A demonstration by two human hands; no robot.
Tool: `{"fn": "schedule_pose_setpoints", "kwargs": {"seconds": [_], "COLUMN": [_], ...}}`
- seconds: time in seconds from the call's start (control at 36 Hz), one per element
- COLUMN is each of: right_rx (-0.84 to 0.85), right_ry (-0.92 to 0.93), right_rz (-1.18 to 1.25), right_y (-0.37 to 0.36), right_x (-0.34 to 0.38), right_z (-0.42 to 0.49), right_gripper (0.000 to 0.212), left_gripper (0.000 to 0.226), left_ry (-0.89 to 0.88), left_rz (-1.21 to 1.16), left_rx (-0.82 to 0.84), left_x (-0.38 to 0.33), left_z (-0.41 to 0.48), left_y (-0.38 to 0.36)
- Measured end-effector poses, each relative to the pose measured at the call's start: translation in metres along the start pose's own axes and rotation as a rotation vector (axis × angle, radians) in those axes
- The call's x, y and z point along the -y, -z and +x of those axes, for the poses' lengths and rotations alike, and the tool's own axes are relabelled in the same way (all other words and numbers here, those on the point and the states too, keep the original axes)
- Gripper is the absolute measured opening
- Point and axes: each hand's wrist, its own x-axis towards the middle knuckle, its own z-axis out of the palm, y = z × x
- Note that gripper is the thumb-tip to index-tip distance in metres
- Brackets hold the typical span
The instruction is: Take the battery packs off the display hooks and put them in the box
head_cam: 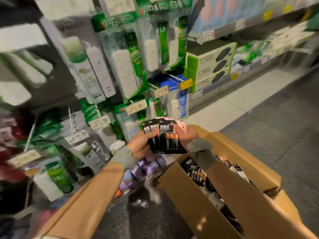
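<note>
Mid-transfer, by the look of it: off the hooks, not yet in the box. Gripped between both hands, a fan of three black card-backed battery packs [164, 137], copper-and-black cells under clear blisters. Left hand [140, 147] curled round the fan's left edge, fingers [152, 134] wrapped over the front of the leftmost card. Right hand [186, 135] clamped on the right edge near the top, fingers [178, 129] bent against the frontmost card. Neither hand slack or empty.

Held in the air in front of the blurred rack of white power strips in green-and-clear packaging [122, 71] and yellowish price tags [136, 107], just above and beside the far corner of the open brown cardboard box [189, 192]. Under the right forearm, inside the box, a heap of similar black packs [196, 171].

Upright, more or less: header ends with the hang holes up and away from the wearer, printed faces toward the camera, long axis running top to bottom with a slight lean. Overlapped like a hand of cards, rightmost in front.

Next, probably: swing right and down over the box opening, tip the long axis flat, then release with both hands low above the heap. Worth keeping the pinch firm on the way, since smooth overlapped cards look likely to slide apart. No telling from the blur which hook holds more batteries.
</note>
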Motion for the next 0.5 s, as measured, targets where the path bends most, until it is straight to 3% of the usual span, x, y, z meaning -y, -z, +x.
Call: {"fn": "schedule_pose_setpoints", "kwargs": {"seconds": [0.08, 0.17, 0.25, 0.33, 0.44, 0.5], "right_rx": [0.044, 0.06, 0.04, 0.049, 0.061, 0.092], "right_ry": [0.013, 0.085, 0.167, 0.245, 0.307, 0.297], "right_rz": [-0.001, -0.066, -0.065, -0.058, -0.006, 0.103], "right_y": [-0.006, -0.009, -0.013, -0.01, -0.01, -0.012], "right_x": [0.008, 0.042, 0.088, 0.122, 0.167, 0.191], "right_z": [0.005, -0.02, -0.05, -0.068, -0.079, -0.077], "right_gripper": [0.098, 0.065, 0.048, 0.045, 0.047, 0.049], "left_gripper": [0.026, 0.027, 0.026, 0.039, 0.026, 0.037], "left_ry": [-0.042, -0.08, -0.161, -0.255, -0.38, -0.436], "left_rz": [-0.041, 0.002, 0.049, 0.127, 0.165, 0.202], "left_rx": [-0.011, 0.024, 0.028, -0.003, -0.118, -0.175], "left_x": [-0.011, -0.029, -0.056, -0.082, -0.126, -0.151], "left_z": [-0.02, -0.048, -0.076, -0.094, -0.103, -0.108], "left_y": [-0.001, 0.005, 0.018, 0.025, 0.025, 0.023]}}
